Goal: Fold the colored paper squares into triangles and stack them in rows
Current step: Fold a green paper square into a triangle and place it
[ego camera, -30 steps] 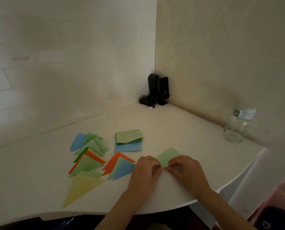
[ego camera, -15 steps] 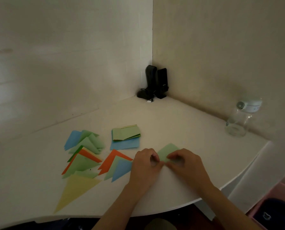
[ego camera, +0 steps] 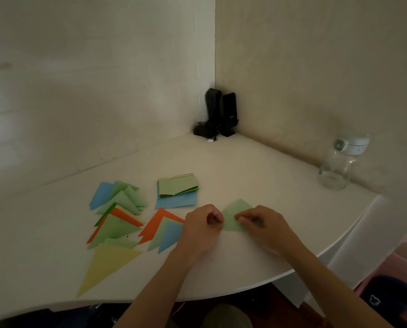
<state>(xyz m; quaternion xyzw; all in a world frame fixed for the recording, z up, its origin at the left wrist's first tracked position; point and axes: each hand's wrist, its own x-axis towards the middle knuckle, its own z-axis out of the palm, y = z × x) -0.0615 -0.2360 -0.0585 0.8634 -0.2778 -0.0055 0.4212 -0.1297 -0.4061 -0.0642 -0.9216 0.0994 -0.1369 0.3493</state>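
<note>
- The left hand [ego camera: 201,229] lies on the white tabletop [ego camera: 256,176] with its fingers curled inward, the fingertips pinching the left edge of a light green paper [ego camera: 235,215].
- The right hand [ego camera: 265,224] sits just to the right of it, fingers bent and pressing down on the lower right part of the same green paper; thumb and forefinger seem to nip the sheet, though the exact contact is hard to make out.
- The two hands are close together but not touching, with the green paper lying flat between them near the front edge of the tabletop, its far corner pointing away from the person.
- Just left of the left hand lies a fan of folded triangles [ego camera: 162,230], orange outermost, then green, then blue; the hand covers its right tip.
- Further left is a second row of triangles [ego camera: 116,223] in blue, green and orange, overlapping one another, with a large yellow triangle [ego camera: 105,266] at its near end.
- Behind the hands a stack of paper squares [ego camera: 177,188], green on top, rests on a blue sheet [ego camera: 181,201].
- Two black speakers [ego camera: 221,112] stand upright in the far corner, and a clear bottle [ego camera: 337,164] with a white lid stands at the right by the wall.
</note>
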